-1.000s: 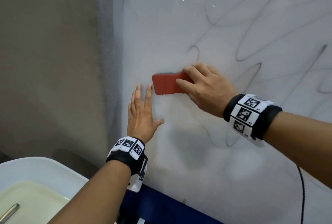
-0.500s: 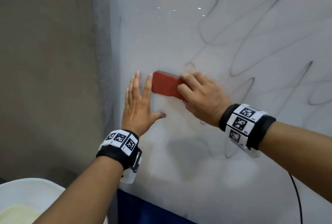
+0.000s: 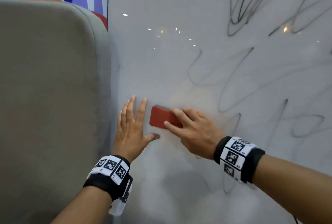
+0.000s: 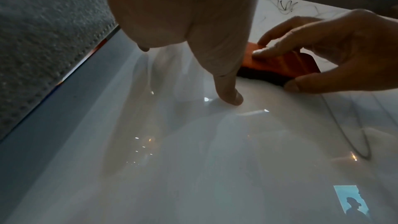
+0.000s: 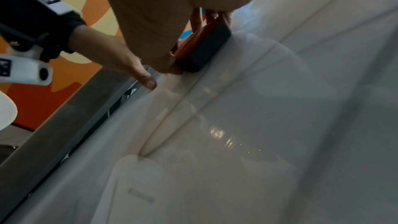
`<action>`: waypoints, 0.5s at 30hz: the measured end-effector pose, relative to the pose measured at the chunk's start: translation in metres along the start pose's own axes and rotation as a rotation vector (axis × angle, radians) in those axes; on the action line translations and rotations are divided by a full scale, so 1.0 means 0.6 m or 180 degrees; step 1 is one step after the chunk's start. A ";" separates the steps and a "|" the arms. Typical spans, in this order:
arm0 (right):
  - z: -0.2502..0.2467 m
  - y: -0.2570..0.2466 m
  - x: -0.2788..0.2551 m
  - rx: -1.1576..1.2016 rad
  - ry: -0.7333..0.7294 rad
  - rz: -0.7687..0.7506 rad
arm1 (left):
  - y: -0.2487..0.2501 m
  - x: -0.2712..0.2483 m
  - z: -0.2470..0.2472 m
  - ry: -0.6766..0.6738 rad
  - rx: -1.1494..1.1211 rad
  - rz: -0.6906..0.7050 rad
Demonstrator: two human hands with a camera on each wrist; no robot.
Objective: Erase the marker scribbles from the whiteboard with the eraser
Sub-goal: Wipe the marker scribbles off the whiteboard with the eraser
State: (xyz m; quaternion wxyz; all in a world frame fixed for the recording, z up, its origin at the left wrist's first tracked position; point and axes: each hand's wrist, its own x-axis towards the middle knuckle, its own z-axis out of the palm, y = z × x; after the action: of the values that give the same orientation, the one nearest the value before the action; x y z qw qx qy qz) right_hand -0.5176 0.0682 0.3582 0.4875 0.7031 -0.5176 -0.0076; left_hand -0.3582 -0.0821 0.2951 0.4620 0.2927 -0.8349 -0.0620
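The right hand grips the red eraser flat on the whiteboard, left hand splayed at its 9 o'clock. Sweep toward 3 o'clock, pad (seemingly flush) pressed firmly, into the scribbles.

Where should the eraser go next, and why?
Probably sweep the eraser rightward. The right hand grips it near the whiteboard's left edge, where the surface looks mostly wiped, while dark scribbles remain right of it. The left hand rests flat beside it, blocking leftward strokes.
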 end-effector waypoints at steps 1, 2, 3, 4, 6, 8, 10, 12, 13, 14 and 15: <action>-0.002 0.006 0.000 0.0018 -0.0085 -0.0092 | 0.000 0.004 -0.003 -0.0028 0.0017 0.0025; -0.009 0.018 0.006 0.0007 -0.0118 -0.0153 | 0.001 0.008 -0.005 -0.0050 0.0029 0.0048; -0.018 0.033 0.016 -0.0026 -0.0106 -0.0178 | 0.003 0.013 -0.008 -0.0068 0.0042 0.0060; -0.028 0.051 0.029 -0.0077 -0.0045 -0.0145 | 0.005 0.017 -0.011 -0.0072 0.0065 0.0068; -0.049 0.088 0.054 -0.0133 0.0117 0.0111 | 0.010 0.025 -0.015 -0.0052 0.0086 0.0082; -0.057 0.102 0.063 -0.0104 0.0336 0.0425 | 0.017 0.030 -0.019 -0.0077 0.0081 0.0085; -0.044 0.087 0.050 -0.0072 0.0520 0.0442 | 0.022 0.037 -0.022 -0.0128 0.0086 0.0115; -0.026 0.063 0.031 -0.0104 0.0433 0.0157 | 0.028 0.045 -0.027 -0.0161 0.0080 0.0178; -0.024 0.061 0.024 -0.0126 0.0297 0.0001 | 0.030 0.050 -0.030 -0.0171 0.0077 0.0205; -0.029 0.069 0.024 -0.0148 0.0201 -0.0132 | 0.033 0.055 -0.032 -0.0168 0.0075 0.0225; -0.039 0.084 0.029 -0.0189 0.0201 -0.0208 | 0.036 0.059 -0.035 -0.0152 0.0074 0.0229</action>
State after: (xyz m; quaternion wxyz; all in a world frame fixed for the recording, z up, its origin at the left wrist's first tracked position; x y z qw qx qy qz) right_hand -0.5337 0.0718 0.4144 0.5237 0.7047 -0.4783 -0.0168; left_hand -0.3649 -0.0800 0.3411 0.4404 0.2662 -0.8563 -0.0427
